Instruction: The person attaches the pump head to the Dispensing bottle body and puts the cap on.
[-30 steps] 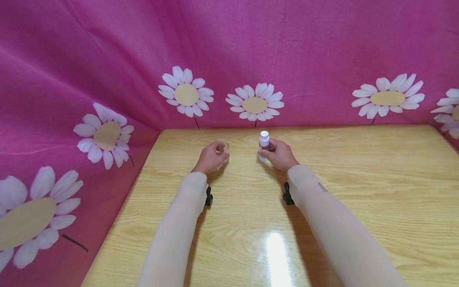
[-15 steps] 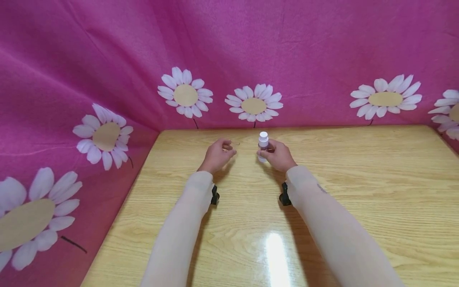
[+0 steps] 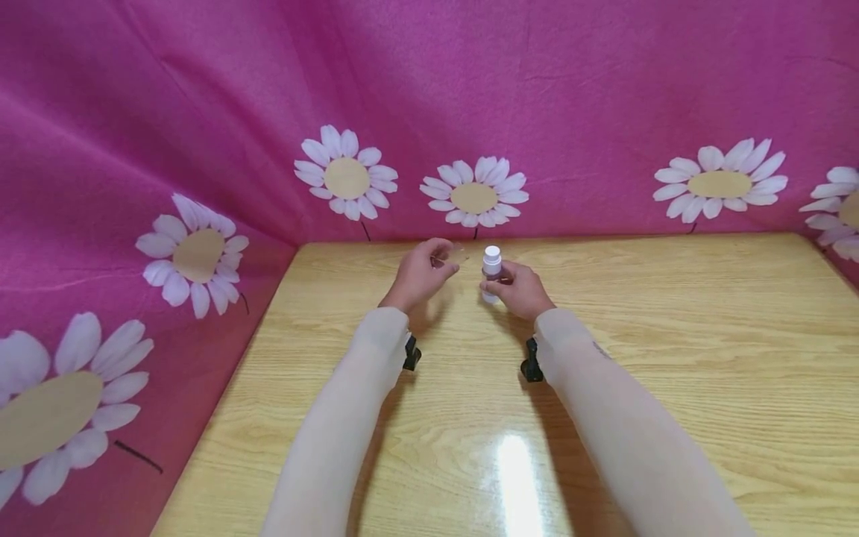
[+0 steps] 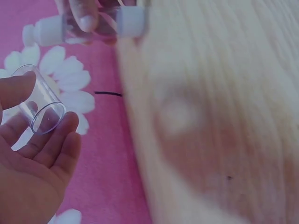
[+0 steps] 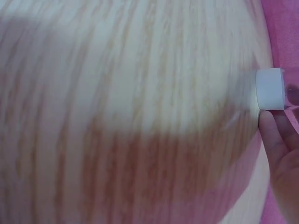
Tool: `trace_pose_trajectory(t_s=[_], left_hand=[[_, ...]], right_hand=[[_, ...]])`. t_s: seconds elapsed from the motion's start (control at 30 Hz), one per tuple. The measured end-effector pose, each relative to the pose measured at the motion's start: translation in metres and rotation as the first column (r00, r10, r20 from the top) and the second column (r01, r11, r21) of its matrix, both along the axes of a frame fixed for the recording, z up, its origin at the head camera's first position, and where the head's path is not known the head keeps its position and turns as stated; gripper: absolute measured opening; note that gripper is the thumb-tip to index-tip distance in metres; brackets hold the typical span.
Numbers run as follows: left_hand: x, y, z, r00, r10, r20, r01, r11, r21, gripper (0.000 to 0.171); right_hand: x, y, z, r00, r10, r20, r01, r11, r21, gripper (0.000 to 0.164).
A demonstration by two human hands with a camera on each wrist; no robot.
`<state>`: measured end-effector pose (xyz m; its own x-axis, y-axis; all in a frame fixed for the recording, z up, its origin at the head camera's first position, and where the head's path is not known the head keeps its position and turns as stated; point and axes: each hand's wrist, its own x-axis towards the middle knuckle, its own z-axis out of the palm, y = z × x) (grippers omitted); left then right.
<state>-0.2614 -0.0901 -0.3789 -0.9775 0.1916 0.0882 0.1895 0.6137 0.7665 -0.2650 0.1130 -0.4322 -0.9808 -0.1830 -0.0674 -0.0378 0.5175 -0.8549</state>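
My left hand (image 3: 423,272) grips a clear plastic cap (image 4: 48,100), a see-through tube with a round rim, between thumb and fingers. In the left wrist view the cap is raised off the table and tilted. My right hand (image 3: 523,291) holds a small bottle (image 3: 492,261) upright, its fingers and thumb round the see-through middle. White ends show above and below that grip; the bottle's white base (image 5: 270,88) is right at the wood in the right wrist view. The left hand is to the left of the bottle, a short gap away.
A wooden table (image 3: 671,335) spreads under both arms, with a bright light reflection (image 3: 520,485) near the front. Pink cloth (image 3: 590,89) printed with white daisies hangs behind the table and along its left side. Each wrist wears a black camera mount.
My left hand has lifted the clear cap from the table and moved right and farther back, nearer the bottle. The right hand has stayed on the bottle, almost still.
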Motion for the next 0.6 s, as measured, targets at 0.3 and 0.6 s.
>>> trace_pose_trajectory(t_s=[0.3, 0.6], left_hand=[[0.001, 0.01, 0.015, 1.0, 0.012, 0.002, -0.012, 1.0, -0.007, 0.045], [0.0, 0.021, 0.028, 0.997, -0.002, -0.082, -0.004, 0.997, -0.073, 0.045]], right_hand=[[-0.001, -0.001, -0.002, 1.0, -0.005, -0.023, 0.005, 1.0, -0.006, 0.039], [0.0, 0.0, -0.002, 0.999, -0.004, -0.038, 0.003, 1.0, -0.018, 0.037]])
